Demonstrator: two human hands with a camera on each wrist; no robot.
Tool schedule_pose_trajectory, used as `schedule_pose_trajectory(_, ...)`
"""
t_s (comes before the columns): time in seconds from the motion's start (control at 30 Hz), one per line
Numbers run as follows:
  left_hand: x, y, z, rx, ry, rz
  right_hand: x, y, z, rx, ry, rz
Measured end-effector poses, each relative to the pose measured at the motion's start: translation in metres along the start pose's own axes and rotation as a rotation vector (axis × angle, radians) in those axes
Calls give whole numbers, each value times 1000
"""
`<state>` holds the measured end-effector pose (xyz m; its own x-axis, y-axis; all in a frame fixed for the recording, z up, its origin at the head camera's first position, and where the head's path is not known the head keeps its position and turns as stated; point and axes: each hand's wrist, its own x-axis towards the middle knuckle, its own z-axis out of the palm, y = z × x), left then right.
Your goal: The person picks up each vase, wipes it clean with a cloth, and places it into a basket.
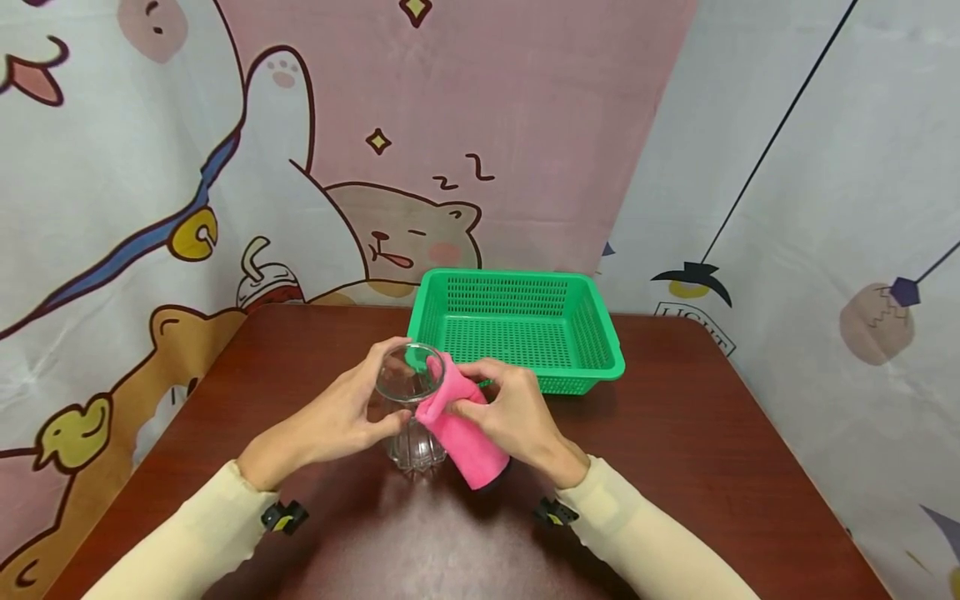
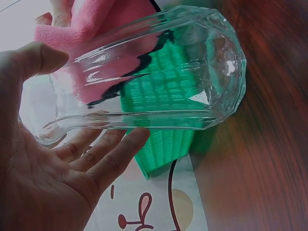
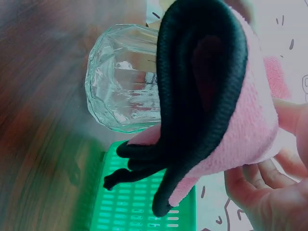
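Observation:
A clear glass vase with a faceted base (image 1: 417,446) stands upright over the table in the head view. My left hand (image 1: 341,412) grips it near the rim, thumb on the near side and fingers round the far side. In the left wrist view the glass vase (image 2: 192,96) looks hollow and see-through. My right hand (image 1: 517,412) pinches a folded pink cloth (image 1: 468,437) against the vase's rim. The cloth (image 3: 255,120) hangs down outside the glass, its black edging showing in the right wrist view. Whether the vase's base touches the table cannot be told.
A green plastic basket (image 1: 611,354) with slotted walls sits behind the hands on the brown wooden table (image 1: 690,467). A cartoon-printed curtain (image 1: 555,150) hangs round the back and sides. Each wrist wears a small black strap device.

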<state>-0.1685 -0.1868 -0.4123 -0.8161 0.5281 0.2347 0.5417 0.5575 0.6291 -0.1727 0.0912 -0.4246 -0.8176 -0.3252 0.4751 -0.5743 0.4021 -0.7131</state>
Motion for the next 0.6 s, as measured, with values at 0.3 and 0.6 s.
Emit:
schedule_pose_trajectory(0.3,1,1,0,-3,-1,2,0,0,-2,17,19,-9)
schedule_pose_trajectory(0.6,1,0,-1,-5,-1,1,1,2,0,21,13,-14)
